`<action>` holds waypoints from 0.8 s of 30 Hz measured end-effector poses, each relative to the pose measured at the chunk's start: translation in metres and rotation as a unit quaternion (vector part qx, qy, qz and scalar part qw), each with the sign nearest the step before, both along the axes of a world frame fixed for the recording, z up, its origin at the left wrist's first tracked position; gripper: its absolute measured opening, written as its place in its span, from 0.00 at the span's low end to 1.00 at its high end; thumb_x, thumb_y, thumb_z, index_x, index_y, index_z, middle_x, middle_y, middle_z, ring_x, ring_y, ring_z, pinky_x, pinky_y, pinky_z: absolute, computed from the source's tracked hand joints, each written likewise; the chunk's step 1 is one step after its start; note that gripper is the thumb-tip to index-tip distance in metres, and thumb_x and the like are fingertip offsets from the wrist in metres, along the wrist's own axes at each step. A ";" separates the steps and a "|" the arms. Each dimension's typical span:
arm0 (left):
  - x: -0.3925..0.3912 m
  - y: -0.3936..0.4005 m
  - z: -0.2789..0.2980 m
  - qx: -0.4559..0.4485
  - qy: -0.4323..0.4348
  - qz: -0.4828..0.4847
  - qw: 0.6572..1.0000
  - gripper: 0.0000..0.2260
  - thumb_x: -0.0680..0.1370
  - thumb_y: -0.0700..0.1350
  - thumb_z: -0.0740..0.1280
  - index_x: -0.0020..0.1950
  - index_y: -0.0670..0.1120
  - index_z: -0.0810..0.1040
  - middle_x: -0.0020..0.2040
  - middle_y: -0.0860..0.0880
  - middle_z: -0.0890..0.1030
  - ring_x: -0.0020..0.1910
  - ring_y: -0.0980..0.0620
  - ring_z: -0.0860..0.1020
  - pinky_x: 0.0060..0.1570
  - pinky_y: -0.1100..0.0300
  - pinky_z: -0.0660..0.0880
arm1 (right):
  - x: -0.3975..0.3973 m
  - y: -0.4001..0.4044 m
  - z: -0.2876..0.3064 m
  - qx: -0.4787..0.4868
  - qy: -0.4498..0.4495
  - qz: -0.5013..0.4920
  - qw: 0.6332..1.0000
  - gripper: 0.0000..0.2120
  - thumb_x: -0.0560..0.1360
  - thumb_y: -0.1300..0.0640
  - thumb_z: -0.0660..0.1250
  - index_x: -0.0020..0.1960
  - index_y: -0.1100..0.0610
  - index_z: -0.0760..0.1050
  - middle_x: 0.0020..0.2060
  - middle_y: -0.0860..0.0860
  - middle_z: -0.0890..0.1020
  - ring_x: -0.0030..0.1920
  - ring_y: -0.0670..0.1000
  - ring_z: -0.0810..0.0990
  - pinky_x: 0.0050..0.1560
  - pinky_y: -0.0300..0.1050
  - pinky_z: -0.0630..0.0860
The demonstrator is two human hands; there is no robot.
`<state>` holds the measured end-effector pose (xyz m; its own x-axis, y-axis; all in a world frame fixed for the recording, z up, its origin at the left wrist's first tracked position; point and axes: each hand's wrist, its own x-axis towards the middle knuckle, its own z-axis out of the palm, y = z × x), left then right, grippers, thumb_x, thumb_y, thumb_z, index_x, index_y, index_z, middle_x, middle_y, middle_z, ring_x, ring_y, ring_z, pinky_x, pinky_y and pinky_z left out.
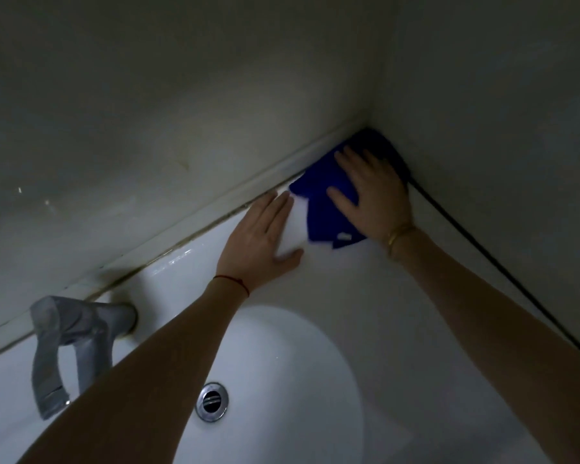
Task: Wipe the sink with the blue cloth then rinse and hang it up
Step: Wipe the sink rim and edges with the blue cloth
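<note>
Soft, limp blue microfibre cloth (329,192) spread flat in the back corner of the white ceramic sink surround (365,296), at two o'clock from the chrome drain (211,401). Right hand (370,192) open, palm pressed flat on top, gripping nothing. Left hand (262,239) open, flat on the surface just beside. Light, likely damp; slides easily on the glaze. Best gathered by pinching the loose near edge.

The cloth (329,192) at upper right is deep blue. The sink (315,363) is plain white, its drain (211,401) silver. The faucet (71,333) at lower left is grey.
</note>
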<state>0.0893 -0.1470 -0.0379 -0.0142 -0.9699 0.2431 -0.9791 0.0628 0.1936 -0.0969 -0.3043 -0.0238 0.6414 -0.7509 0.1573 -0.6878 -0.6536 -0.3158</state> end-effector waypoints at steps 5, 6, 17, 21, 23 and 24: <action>-0.002 0.000 0.003 0.020 -0.002 0.007 1.000 0.38 0.75 0.59 0.69 0.76 0.38 0.63 0.75 0.40 0.67 0.75 0.41 0.63 0.76 0.52 0.55 | 0.018 0.024 0.000 0.000 -0.006 -0.046 0.999 0.30 0.79 0.42 0.55 0.76 0.56 0.60 0.74 0.54 0.64 0.73 0.58 0.63 0.74 0.55 0.57; -0.002 -0.001 0.004 0.012 0.006 -0.005 1.000 0.38 0.74 0.59 0.69 0.76 0.37 0.64 0.74 0.40 0.68 0.75 0.41 0.64 0.76 0.51 0.58 | 0.016 0.032 -0.003 0.000 -0.001 -0.005 1.000 0.29 0.79 0.41 0.55 0.76 0.55 0.60 0.75 0.52 0.63 0.74 0.57 0.62 0.75 0.55 0.54; -0.001 0.003 0.004 0.034 -0.009 0.020 0.999 0.38 0.75 0.58 0.70 0.77 0.38 0.62 0.76 0.40 0.65 0.76 0.41 0.62 0.74 0.48 0.61 | -0.024 0.028 0.001 -0.013 0.039 -0.019 0.999 0.31 0.79 0.39 0.55 0.76 0.54 0.59 0.75 0.53 0.63 0.74 0.58 0.62 0.74 0.55 0.56; 0.000 0.003 0.001 0.016 -0.013 0.013 1.000 0.37 0.74 0.57 0.70 0.76 0.37 0.64 0.75 0.40 0.67 0.75 0.41 0.63 0.74 0.48 0.62 | -0.072 0.036 -0.004 -0.018 0.057 -0.028 0.998 0.32 0.79 0.42 0.57 0.77 0.56 0.55 0.76 0.55 0.60 0.73 0.59 0.62 0.73 0.55 0.60; 0.001 0.002 -0.001 0.010 -0.017 0.009 1.000 0.37 0.75 0.57 0.69 0.75 0.37 0.64 0.75 0.40 0.67 0.75 0.42 0.63 0.75 0.50 0.60 | -0.060 0.031 -0.005 -0.007 0.059 -0.041 0.997 0.32 0.80 0.47 0.60 0.78 0.57 0.53 0.76 0.55 0.58 0.74 0.58 0.61 0.74 0.54 0.57; 0.001 0.002 -0.001 0.010 -0.019 0.009 1.000 0.37 0.75 0.58 0.69 0.76 0.37 0.64 0.75 0.41 0.67 0.76 0.42 0.63 0.75 0.52 0.58 | -0.050 0.028 -0.004 -0.001 0.063 -0.042 0.997 0.33 0.79 0.50 0.62 0.78 0.57 0.51 0.77 0.54 0.57 0.74 0.58 0.60 0.75 0.53 0.54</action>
<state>0.0904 -0.1451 -0.0392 -0.0059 -0.9747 0.2236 -0.9867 0.0420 0.1571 -0.1472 -0.2765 -0.0279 0.5903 -0.8031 0.0812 -0.7748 -0.5919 -0.2222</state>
